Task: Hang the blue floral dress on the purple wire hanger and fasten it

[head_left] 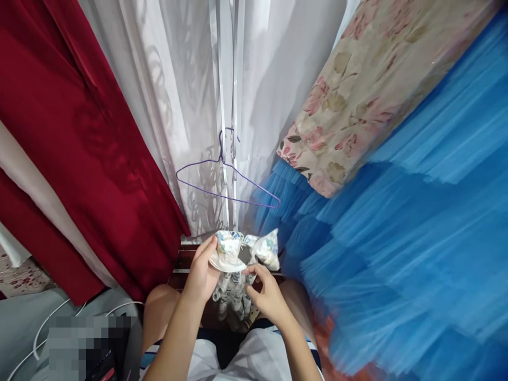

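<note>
A small white cloth piece [228, 251] with a blue and green floral print is in front of me, above my lap. It has a cup-like shape with a pale rim along its lower edge. My left hand [203, 272] is closed on its left side, thumb near the top. My right hand [264, 291] has its thumb and forefinger bent together at the lower right edge of the cloth. A second printed part [266, 250] sticks out to the right, seemingly joined by thin white ties. Crumpled grey patterned fabric [234, 296] hangs beneath the hands.
A purple hanger [228, 180] hangs on a white metal frame [224, 79] ahead. Red cloth [79, 137] and white curtains [170, 79] hang at left and centre. Floral fabric [329, 116] and blue tulle [416, 238] fill the right. White cables [42, 330] lie lower left.
</note>
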`<action>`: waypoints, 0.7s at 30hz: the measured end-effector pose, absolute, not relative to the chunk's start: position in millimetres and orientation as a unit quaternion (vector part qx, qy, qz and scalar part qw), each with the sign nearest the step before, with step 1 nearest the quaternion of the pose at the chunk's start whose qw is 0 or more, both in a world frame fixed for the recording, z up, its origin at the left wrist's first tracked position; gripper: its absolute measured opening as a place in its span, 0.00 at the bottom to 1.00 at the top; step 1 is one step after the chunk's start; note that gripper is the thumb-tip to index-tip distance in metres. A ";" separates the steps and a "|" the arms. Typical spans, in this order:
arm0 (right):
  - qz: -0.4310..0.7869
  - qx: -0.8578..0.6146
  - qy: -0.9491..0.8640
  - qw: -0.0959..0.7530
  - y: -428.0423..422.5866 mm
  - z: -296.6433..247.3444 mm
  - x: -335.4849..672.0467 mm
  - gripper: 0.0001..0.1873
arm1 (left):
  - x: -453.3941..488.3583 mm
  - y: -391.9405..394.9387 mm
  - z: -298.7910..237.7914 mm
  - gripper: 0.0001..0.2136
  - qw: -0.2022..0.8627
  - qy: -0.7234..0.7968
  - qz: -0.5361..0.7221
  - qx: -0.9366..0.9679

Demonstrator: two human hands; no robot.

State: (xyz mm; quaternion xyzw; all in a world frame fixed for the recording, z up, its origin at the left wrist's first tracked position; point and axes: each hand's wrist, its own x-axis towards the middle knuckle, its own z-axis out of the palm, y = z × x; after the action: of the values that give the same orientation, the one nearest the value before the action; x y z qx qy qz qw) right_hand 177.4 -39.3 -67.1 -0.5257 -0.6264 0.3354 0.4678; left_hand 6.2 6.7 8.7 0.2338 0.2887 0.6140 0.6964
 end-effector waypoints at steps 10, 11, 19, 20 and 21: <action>0.484 -0.429 -0.567 0.510 -78.0 -10.6 144.6 0.12 | 1.3 -71.1 29.2 0.09 0.518 0.365 0.476 0.610; 0.491 -0.423 -0.569 0.506 -80.0 -4.6 144.0 0.08 | -3.0 -72.2 31.3 0.09 0.482 0.380 0.485 0.623; 0.507 -0.409 -0.641 0.407 -94.1 18.8 175.2 0.14 | -27.1 -62.9 22.6 0.16 0.624 0.281 0.426 0.592; 0.500 -0.418 -0.631 0.421 -92.4 15.1 181.1 0.15 | -26.4 -62.2 20.4 0.16 0.655 0.258 0.397 0.588; 0.491 -0.431 -0.618 0.438 -90.3 11.2 187.1 0.16 | -24.5 -61.9 17.7 0.18 0.677 0.243 0.370 0.588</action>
State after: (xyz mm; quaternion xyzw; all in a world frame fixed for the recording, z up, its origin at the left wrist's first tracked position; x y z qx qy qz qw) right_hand 187.1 -90.3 11.2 -0.4310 -0.6176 0.4910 0.4379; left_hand -24.5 -61.9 17.7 0.5879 0.2430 0.3696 0.6773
